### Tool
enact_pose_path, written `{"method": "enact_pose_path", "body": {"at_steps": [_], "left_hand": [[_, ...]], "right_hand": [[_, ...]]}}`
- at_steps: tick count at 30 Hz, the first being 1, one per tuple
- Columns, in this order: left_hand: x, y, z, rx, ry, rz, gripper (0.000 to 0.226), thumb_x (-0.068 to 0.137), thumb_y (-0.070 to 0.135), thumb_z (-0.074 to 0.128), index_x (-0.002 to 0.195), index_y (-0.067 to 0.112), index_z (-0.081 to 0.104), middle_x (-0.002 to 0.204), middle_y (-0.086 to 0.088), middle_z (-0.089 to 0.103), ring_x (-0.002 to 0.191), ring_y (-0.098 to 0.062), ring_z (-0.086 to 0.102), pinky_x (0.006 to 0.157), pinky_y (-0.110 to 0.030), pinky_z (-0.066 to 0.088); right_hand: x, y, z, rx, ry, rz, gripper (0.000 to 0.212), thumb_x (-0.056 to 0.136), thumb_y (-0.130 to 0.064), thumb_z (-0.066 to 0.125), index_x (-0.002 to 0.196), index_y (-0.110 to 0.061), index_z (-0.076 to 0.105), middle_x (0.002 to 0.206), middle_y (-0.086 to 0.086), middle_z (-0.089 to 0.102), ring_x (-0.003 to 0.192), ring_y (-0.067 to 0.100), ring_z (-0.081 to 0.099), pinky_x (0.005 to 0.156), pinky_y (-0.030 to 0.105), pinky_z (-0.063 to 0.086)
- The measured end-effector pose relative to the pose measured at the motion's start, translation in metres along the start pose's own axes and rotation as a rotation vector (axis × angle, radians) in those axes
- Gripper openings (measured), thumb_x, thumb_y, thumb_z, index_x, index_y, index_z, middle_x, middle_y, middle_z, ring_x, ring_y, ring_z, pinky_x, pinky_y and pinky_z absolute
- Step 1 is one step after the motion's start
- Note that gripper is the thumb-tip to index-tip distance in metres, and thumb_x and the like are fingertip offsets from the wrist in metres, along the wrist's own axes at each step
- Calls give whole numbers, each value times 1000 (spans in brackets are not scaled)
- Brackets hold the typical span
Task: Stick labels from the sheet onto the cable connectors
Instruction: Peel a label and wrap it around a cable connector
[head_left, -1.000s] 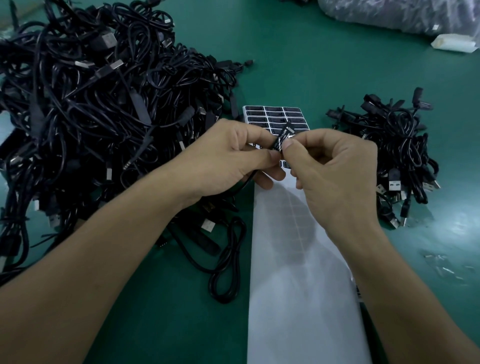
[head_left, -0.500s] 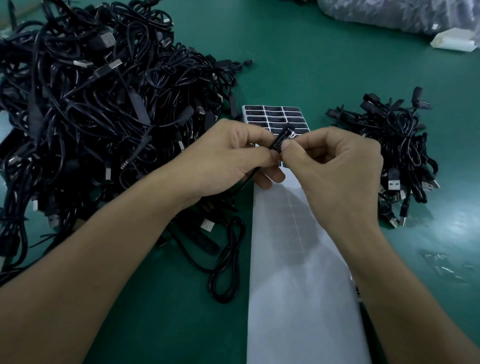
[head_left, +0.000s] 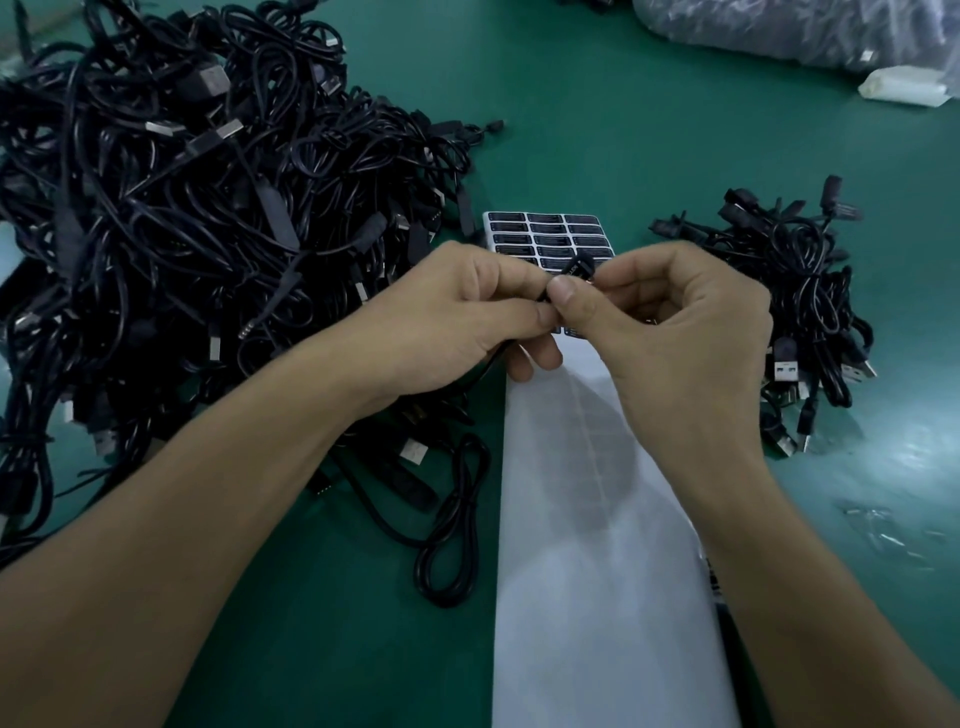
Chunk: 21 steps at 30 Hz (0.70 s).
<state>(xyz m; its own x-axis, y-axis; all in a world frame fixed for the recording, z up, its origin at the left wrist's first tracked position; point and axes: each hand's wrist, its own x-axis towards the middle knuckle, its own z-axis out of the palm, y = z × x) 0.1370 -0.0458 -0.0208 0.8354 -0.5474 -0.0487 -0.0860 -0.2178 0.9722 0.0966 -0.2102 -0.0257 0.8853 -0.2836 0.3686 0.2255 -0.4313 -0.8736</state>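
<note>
1. Left hand (head_left: 457, 322) and right hand (head_left: 675, 332) meet in the middle, above the green table (head_left: 623, 130), and both grasp one small black connector (head_left: 576, 267).
2. At the far left lies a big pile of cables (head_left: 182, 234), black and tangled, with many plugs sticking out.
3. Just right of this pile, the left hand has its fingers curled and pinches the lower part of the connector between thumb and forefinger.
4. Under this hand, a cable (head_left: 452, 545) runs down and lies in a loose loop on the table.
5. The connector is held in the air, tilted, over the label sheet (head_left: 545, 234). I cannot tell if a label is on it.
6. The label sheet lies flat on the table. Black labels cover only its far end; the near part is bare white.
7. The right hand pinches the upper part of the connector, with the thumb on top.
8. Right of this hand lies a small pile of cables (head_left: 800, 312), well apart from the big one.
9. In the far right corner lie a plastic bag (head_left: 779, 26) and a white packet (head_left: 901, 85).
</note>
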Motion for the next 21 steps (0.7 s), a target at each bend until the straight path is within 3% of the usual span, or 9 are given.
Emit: {"method": "enact_pose_path", "body": {"at_steps": [3, 6, 10, 13, 15, 16, 18, 21], "left_hand": [[0, 0, 0, 30, -11, 12, 22, 101, 10, 56, 99, 20, 76, 69, 4, 70, 64, -6, 61, 69, -16, 51], [0, 0, 1, 57, -10, 26, 23, 101, 9, 55, 100, 20, 75, 65, 8, 66, 61, -1, 57, 65, -13, 48], [0, 0, 4, 115, 14, 22, 22, 101, 10, 55, 89, 16, 73, 63, 9, 67, 59, 1, 57, 63, -12, 47], [1, -2, 7, 186, 86, 84, 16, 98, 21, 62, 86, 17, 72, 67, 5, 71, 64, -13, 67, 69, -32, 58], [0, -1, 10, 254, 137, 132, 17, 96, 28, 65, 84, 19, 71, 68, 4, 73, 67, -30, 68, 69, -49, 58], [0, -2, 10, 275, 158, 155, 18, 96, 29, 66, 81, 21, 71, 67, 4, 72, 68, -33, 66, 68, -50, 56], [1, -2, 10, 295, 199, 215, 20, 98, 28, 65, 80, 19, 72, 66, -1, 70, 66, -31, 61, 63, -45, 52], [3, 0, 7, 232, 303, 316, 26, 99, 23, 63, 87, 3, 74, 72, -21, 64, 62, -28, 52, 58, -35, 44]], "right_hand": [[1, 1, -1, 14, -41, 21, 29, 78, -29, 85, 97, -37, 64, 75, -14, 72, 72, 9, 72, 72, 27, 58], [1, 2, -1, 11, -72, 12, 16, 81, -24, 83, 89, -32, 71, 75, -11, 74, 71, 10, 72, 71, 31, 60], [2, 3, -1, 40, -56, 7, 11, 87, -24, 76, 80, -32, 72, 67, -15, 72, 63, 2, 68, 61, 19, 51], [3, 3, -1, 29, -52, 0, 14, 91, -27, 72, 78, -31, 72, 63, -17, 68, 57, 0, 61, 59, 17, 47], [2, 3, 0, 1, -55, -12, 21, 94, -30, 67, 74, -28, 70, 59, -13, 65, 54, 0, 55, 57, 19, 45], [1, 3, 1, -5, -46, -15, 28, 97, -31, 63, 71, -24, 69, 58, -8, 64, 53, 2, 54, 56, 21, 45], [1, 1, 1, 27, -19, -8, 38, 102, -34, 54, 71, -18, 68, 62, -1, 66, 54, 3, 56, 54, 21, 46], [-1, -5, 2, 81, -66, 18, 28, 100, -38, 51, 83, -28, 70, 68, -8, 68, 62, 5, 59, 58, 24, 47]]}}
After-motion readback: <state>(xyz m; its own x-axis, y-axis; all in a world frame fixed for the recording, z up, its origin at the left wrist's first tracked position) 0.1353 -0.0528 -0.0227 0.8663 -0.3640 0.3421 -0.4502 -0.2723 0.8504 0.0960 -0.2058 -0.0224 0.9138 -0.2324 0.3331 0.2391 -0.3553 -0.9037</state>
